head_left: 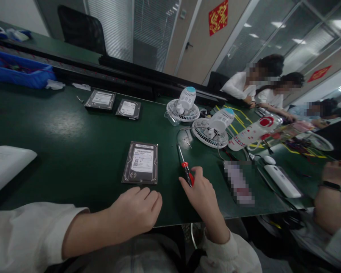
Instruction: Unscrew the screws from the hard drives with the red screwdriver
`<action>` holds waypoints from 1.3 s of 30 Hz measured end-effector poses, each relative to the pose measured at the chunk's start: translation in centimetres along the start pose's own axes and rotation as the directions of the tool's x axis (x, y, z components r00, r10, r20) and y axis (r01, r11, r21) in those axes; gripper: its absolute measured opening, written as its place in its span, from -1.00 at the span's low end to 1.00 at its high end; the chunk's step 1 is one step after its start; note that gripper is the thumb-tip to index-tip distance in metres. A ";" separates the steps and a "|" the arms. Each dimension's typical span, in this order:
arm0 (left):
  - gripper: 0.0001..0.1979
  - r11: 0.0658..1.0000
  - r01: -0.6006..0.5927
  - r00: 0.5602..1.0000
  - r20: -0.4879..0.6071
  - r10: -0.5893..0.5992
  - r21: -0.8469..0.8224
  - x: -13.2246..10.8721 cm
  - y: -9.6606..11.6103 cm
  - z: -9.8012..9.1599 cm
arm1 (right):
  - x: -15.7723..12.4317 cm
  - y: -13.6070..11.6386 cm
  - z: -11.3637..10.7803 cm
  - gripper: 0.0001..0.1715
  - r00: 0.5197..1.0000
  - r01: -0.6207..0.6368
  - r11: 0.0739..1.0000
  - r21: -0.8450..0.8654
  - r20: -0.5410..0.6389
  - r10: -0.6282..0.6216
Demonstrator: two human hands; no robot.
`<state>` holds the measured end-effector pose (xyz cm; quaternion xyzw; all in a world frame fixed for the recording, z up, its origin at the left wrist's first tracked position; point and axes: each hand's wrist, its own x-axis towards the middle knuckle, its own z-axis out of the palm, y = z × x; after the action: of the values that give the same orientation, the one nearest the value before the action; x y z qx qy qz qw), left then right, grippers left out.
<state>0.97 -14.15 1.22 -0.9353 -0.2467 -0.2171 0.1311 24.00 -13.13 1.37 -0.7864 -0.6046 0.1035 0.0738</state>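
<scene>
A hard drive (141,162) lies label-up on the dark green table (59,140) in front of me. My left hand (136,210) rests at the table's near edge just below the drive, fingers curled under, holding nothing that I can see. My right hand (200,191) is to the right of the drive, its fingers closed round the red handle of a screwdriver (184,165). The screwdriver's shaft points away from me across the table. A few small screws (187,142) lie just beyond its tip.
Two more hard drives (100,99) (128,109) lie farther back. Two small white fans (183,108) (214,131) stand face-down to the right, beside a white and red bottle (252,133). A white block (5,165) sits at left, a blue bin (17,72) at far left. Other people sit at right.
</scene>
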 end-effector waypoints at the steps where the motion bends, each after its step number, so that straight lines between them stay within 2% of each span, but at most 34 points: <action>1: -0.73 1.000 -0.019 1.000 0.010 0.019 0.012 -0.3 0.4 0.1 | 0.0 0.1 0.0 -0.66 1.000 0.000 1.000 0.021 -0.023 0.000; 4: -0.61 0.999 -0.035 0.997 0.065 0.033 0.039 -0.9 0.9 0.7 | 0.2 0.9 -0.9 -0.70 0.992 0.004 0.996 0.091 -0.124 0.007; 6: -0.60 0.997 -0.042 0.993 0.109 0.035 0.060 -1.1 1.0 1.2 | 0.3 1.5 -2.0 -0.67 0.964 0.049 0.983 0.175 -0.268 0.000; 7: -0.60 0.996 -0.042 0.991 0.131 0.032 0.075 -1.2 1.0 1.5 | 0.3 1.8 -2.7 -0.67 0.933 0.092 0.973 0.211 -0.360 -0.011; 9: -0.59 0.994 -0.034 0.984 0.177 0.015 0.105 -1.3 1.1 2.0 | 0.2 2.3 -4.3 -0.66 0.838 0.200 0.949 0.243 -0.544 -0.037; 11: -0.59 0.993 -0.013 0.973 0.229 -0.015 0.121 -1.3 1.2 2.5 | 0.3 2.5 -6.0 -0.68 0.714 0.300 0.918 0.259 -0.699 -0.036; 14: -0.57 0.992 0.033 0.954 0.293 -0.067 0.122 -1.4 1.3 3.1 | 1.1 2.2 -8.4 -0.69 0.531 0.457 0.841 0.289 -0.847 0.003; 16: -0.55 0.990 0.065 0.946 0.307 -0.100 0.123 -1.4 1.3 3.4 | 2.1 1.5 -9.8 -0.61 0.422 0.602 0.731 0.323 -0.905 0.053; 17: -0.54 0.989 0.079 0.943 0.312 -0.116 0.127 -1.4 1.3 3.4 | 2.8 1.0 -10.4 -0.61 0.426 0.658 0.668 0.348 -0.903 0.050; 18: -0.53 0.988 0.090 0.940 0.317 -0.127 0.130 -1.4 1.3 3.4 | 3.6 0.5 -10.9 -0.65 0.400 0.717 0.612 0.334 -0.916 0.031; 19: -0.52 0.987 0.095 0.937 0.322 -0.133 0.131 -1.5 1.3 3.4 | 4.4 -0.1 -11.2 -0.71 0.319 0.790 0.552 0.266 -0.948 -0.001; 20: -0.50 0.986 0.097 0.936 0.326 -0.136 0.132 -1.5 1.3 3.4 | 5.1 -0.8 -11.4 -0.73 0.266 0.846 0.493 0.202 -0.962 -0.062; 21: -0.48 0.987 0.095 0.935 0.328 -0.134 0.131 -1.6 1.3 3.3 | 5.9 -1.5 -11.4 -0.67 0.161 0.888 0.447 0.106 -0.983 -0.085; 22: -0.46 0.987 0.094 0.935 0.329 -0.131 0.128 -1.6 1.3 3.3 | 6.6 -2.1 -11.1 -0.60 0.142 0.894 0.442 0.078 -0.983 -0.113; 23: -0.44 0.988 0.093 0.936 0.329 -0.129 0.125 -1.7 1.3 3.3 | 7.2 -2.8 -10.7 -0.55 0.145 0.893 0.446 0.069 -0.979 -0.140; 27: -0.40 0.989 0.087 0.931 0.343 -0.124 0.123 -1.9 1.4 3.4 | 8.9 -4.6 -7.4 -0.53 0.312 0.877 0.438 0.197 -0.927 -0.208; 31: -0.39 0.989 0.081 0.939 0.323 -0.118 0.128 -2.0 1.5 3.4 | 10.4 -4.8 -4.0 -0.61 0.464 0.842 0.390 0.372 -0.868 -0.173; 33: -0.41 0.988 0.087 0.949 0.292 -0.120 0.125 -1.9 1.5 3.4 | 11.1 -4.5 -3.1 -0.48 0.525 0.825 0.337 0.453 -0.836 -0.160; 35: -0.42 0.988 0.094 0.958 0.260 -0.123 0.120 -1.8 1.5 3.3 | 11.3 -4.3 -2.8 -0.33 0.551 0.821 0.294 0.490 -0.815 -0.180; 36: -0.43 0.988 0.097 0.961 0.246 -0.124 0.118 -1.7 1.5 3.2 | 11.1 -4.3 -2.8 -0.31 0.544 0.829 0.275 0.487 -0.816 -0.197; 39: -0.43 0.988 0.107 0.967 0.218 -0.130 0.116 -1.5 1.5 3.2 | 9.9 -4.8 -3.2 -0.37 0.466 0.879 0.229 0.417 -0.853 -0.236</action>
<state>1.62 -14.94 -2.47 -0.9294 -0.3263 -0.1042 0.1374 22.74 -2.28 4.92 -0.3189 -0.6634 0.0712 0.6732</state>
